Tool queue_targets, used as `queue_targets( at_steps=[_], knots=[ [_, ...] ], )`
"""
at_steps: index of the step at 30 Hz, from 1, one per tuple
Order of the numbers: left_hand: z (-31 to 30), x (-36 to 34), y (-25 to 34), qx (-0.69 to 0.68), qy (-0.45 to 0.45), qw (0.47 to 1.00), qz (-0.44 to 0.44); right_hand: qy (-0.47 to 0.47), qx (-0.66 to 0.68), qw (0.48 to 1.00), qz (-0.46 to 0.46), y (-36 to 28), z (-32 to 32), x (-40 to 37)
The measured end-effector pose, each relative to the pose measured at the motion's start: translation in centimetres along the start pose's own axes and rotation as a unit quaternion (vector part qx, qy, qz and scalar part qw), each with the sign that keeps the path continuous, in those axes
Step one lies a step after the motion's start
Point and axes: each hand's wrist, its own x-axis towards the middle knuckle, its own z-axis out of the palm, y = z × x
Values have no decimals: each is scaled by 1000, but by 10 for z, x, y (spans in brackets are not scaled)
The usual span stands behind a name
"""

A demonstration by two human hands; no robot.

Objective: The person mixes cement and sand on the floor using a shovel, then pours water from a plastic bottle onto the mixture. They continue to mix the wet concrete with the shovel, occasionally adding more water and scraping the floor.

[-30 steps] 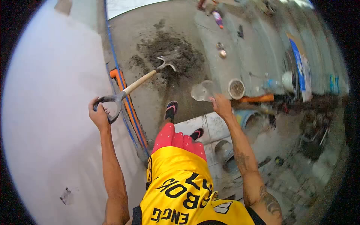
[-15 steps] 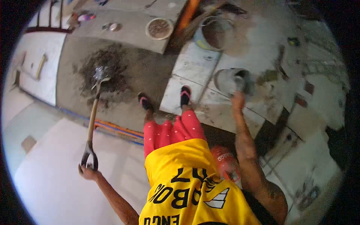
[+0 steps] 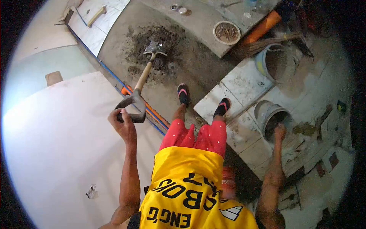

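Note:
My left hand (image 3: 124, 124) is wrapped round the dark D-shaped handle of a shovel (image 3: 143, 78). The shovel's wooden shaft leads up to its blade, which rests in a pile of dark wet mix (image 3: 167, 42) on the floor. On the right, my right hand (image 3: 280, 131) is at the rim of a tilted grey bucket (image 3: 264, 114), its fingers partly hidden; whether they grip the rim is unclear.
Another bucket (image 3: 263, 63) stands beyond, near a round tub of brown material (image 3: 227, 33) and an orange pipe (image 3: 263, 27). White tiles (image 3: 248, 86) lie by my feet. A red container (image 3: 228, 183) is beside my shirt.
The view has turned, so the scene sits further right. My left hand and the shovel handle are nearer my legs. The tilted bucket's opening now faces more towards my right hand.

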Motion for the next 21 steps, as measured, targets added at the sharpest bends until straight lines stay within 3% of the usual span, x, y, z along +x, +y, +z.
queue_targets(
  at_steps=[1,2,3,4,5,7,9,11,12,13,14,15,16,18,20,21],
  knots=[
    [3,0,1,-21,2,999,41,-21,-25,992,-123,-91,-22,-13],
    [4,2,8,3,-11,998,62,-8,-28,992,-126,-127,-2,-13],
    [4,5,16,8,-36,996,79,-71,88,976,-184,-245,-36,-53],
    [6,7,23,14,-59,994,94,-119,171,947,-246,-309,-35,-82],
    [11,8,26,5,-71,992,105,-199,309,879,-303,-385,-51,-124],
    [18,8,41,-10,-109,988,109,-251,280,806,-458,-494,-65,-187],
    [14,17,43,-70,-140,984,90,-245,178,794,-528,-562,-52,-231],
    [11,27,20,-176,-144,971,71,-360,85,828,-421,-603,-43,-248],
    [6,36,7,-289,-138,945,-66,-409,34,836,-365,-621,-37,-252],
    [-3,44,-9,-396,-129,887,-199,-362,88,822,-431,-628,-21,-260],
    [-12,47,-25,-489,-121,800,-325,-357,83,821,-438,-639,-14,-268],
    [-4,48,-56,-436,-102,821,-353,-352,78,821,-442,-656,-14,-280],
    [26,37,-99,-500,-137,746,-419,-347,72,823,-444,-672,-19,-292],
    [96,32,-170,-613,-202,566,-513,-273,195,826,-453,-701,-45,-308],
    [104,78,-109,-605,-268,457,-595,-235,280,832,-416,-702,-95,-318],
    [130,86,-95,-665,-255,375,-593,-246,283,862,-342,-694,-123,-319]
  ],
)
